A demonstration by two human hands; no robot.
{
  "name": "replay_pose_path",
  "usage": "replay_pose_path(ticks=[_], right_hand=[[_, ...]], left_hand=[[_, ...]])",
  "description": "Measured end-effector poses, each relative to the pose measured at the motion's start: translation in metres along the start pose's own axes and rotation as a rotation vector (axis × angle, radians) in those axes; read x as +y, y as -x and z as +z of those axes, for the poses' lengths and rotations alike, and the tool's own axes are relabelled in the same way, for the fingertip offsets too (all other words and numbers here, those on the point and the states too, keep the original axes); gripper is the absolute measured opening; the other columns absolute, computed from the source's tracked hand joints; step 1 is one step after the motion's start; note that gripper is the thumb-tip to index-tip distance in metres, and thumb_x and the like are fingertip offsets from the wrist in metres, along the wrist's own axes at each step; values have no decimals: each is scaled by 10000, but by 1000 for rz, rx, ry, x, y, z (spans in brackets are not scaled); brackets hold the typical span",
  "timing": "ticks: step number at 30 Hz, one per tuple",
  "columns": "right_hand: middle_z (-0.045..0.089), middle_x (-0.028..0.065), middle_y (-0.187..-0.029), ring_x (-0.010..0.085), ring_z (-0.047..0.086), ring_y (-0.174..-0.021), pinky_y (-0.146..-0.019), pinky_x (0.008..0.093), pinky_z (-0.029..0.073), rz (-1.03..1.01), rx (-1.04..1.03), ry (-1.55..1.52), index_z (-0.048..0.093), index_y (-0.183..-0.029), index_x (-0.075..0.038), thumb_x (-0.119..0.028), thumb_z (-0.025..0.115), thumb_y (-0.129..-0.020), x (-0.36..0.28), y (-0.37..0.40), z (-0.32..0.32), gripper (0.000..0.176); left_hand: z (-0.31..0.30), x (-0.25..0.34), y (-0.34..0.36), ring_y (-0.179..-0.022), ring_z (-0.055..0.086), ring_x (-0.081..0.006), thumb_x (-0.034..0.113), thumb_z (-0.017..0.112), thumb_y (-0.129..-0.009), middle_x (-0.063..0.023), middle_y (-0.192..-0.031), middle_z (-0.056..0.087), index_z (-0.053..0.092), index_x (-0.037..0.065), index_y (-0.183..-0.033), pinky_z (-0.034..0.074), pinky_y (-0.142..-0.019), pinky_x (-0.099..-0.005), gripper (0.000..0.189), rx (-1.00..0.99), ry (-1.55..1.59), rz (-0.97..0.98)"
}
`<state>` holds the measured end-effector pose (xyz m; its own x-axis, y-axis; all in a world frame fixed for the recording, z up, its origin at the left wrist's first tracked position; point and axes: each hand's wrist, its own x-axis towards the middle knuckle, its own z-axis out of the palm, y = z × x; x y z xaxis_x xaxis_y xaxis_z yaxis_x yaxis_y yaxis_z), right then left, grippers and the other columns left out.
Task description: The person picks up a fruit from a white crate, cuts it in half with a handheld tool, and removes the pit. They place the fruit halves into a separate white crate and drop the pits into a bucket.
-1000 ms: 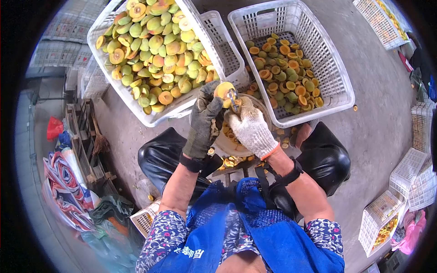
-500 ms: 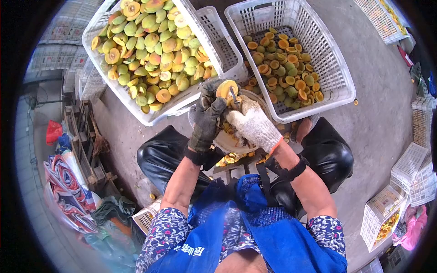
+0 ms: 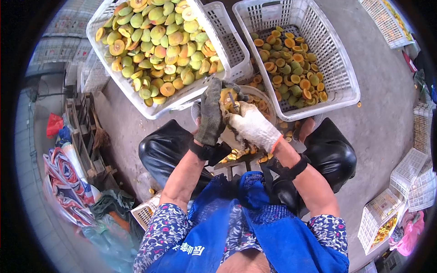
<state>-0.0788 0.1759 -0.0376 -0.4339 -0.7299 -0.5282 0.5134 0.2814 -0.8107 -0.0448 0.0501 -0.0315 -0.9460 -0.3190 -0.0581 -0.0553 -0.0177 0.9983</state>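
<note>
My left hand [image 3: 211,112], in a dark grey glove, is wrapped round a yellow peach half [image 3: 225,102]. In a whitish glove, my right hand [image 3: 256,125] grips a small metal pitting tool [image 3: 233,101]. Its narrow end lies at the fruit's cut face; how deep it goes is hidden. Both hands are close together over a pale bucket [image 3: 274,109] with fruit pieces in it. At the upper left, a white crate [image 3: 119,91] is heaped with halved green-yellow peaches [image 3: 159,45]. A second white crate [image 3: 337,57] holds hollowed peach halves [image 3: 296,73].
Another white crate [image 3: 240,58] is partly under the heaped one. My knees flank the bucket. Wooden pallets [image 3: 86,141] and folded striped sheeting [image 3: 66,182] lie on the left. More crates [image 3: 380,218] line the right side of the concrete floor [image 3: 382,95].
My left hand has turned, its fingers now curling over the peach half, so less of the cut face shows. The crates sit slightly higher and further right in view.
</note>
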Motion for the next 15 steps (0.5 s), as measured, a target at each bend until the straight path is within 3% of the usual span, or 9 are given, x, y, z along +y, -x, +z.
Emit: replay_pose_path(ticks=[2, 5, 6, 7, 8, 10, 11, 15], right_hand=[[606, 178, -744, 263, 625, -680, -616, 362, 495, -287, 321, 457, 560, -994, 64, -192, 500, -821, 2, -4, 9, 315], [602, 234, -809, 335, 616, -790, -712, 389, 488, -122, 181, 298, 540, -994, 98, -205, 500, -812, -1, -1, -1, 355], [596, 267, -845, 371, 604, -850, -762, 401, 478, -44, 78, 249, 533, -1001, 111, -207, 497, -808, -2, -2, -3, 374], [600, 263, -843, 379, 604, -819, -737, 408, 482, -217, 137, 530, 528, -992, 115, -201, 498, -804, -1, 0, -5, 369], [600, 263, -843, 379, 604, -819, -737, 408, 482, -215, 133, 531, 528, -992, 115, -201, 498, -804, 4, 0, -8, 369], [593, 287, -875, 410, 594, -838, -745, 422, 479, -559, 50, 770, 528, -1003, 108, -197, 500, -800, 9, -1, -11, 367], [589, 293, -895, 445, 572, -864, -768, 435, 469, -316, 3, 488, 534, -1009, 94, -202, 499, -809, 4, 6, -9, 359], [587, 278, -861, 407, 593, -822, -745, 421, 477, -398, 224, 582, 536, -1008, 88, -202, 495, -808, 1, 12, 8, 354]], left_hand=[[2, -10, -4, -797, 639, -223, 352, 380, -986, -126, -926, 613, 523, 0, -1011, 547, -695, -340, 381, 39, 451, -235], [3, -13, -3, -783, 639, -244, 345, 380, -986, -125, -898, 609, 521, 2, -991, 541, -685, -340, 371, 59, 602, -268], [-1, -16, -3, -783, 639, -244, 345, 380, -986, -125, -898, 609, 521, 2, -991, 541, -685, -340, 371, 59, 601, -269], [-5, -20, -5, -775, 639, -247, 344, 388, -983, -122, -880, 607, 526, -1, -982, 539, -680, -338, 371, 27, 475, -246], [-8, -25, -5, -767, 640, -250, 343, 395, -981, -118, -862, 605, 531, -4, -974, 536, -674, -336, 372, -1, 351, -225], [-11, -30, -3, -761, 640, -243, 342, 401, -978, -115, -852, 605, 538, -6, -960, 534, -673, -329, 374, -1, 301, -200], [-9, -30, 0, -755, 640, -237, 341, 407, -976, -111, -842, 605, 545, -8, -947, 532, -671, -323, 376, -4, 253, -176], [-1, -25, 5, -786, 637, -227, 345, 438, -960, -105, -843, 603, 556, 3, -918, 526, -689, -318, 364, 61, 226, -225]])
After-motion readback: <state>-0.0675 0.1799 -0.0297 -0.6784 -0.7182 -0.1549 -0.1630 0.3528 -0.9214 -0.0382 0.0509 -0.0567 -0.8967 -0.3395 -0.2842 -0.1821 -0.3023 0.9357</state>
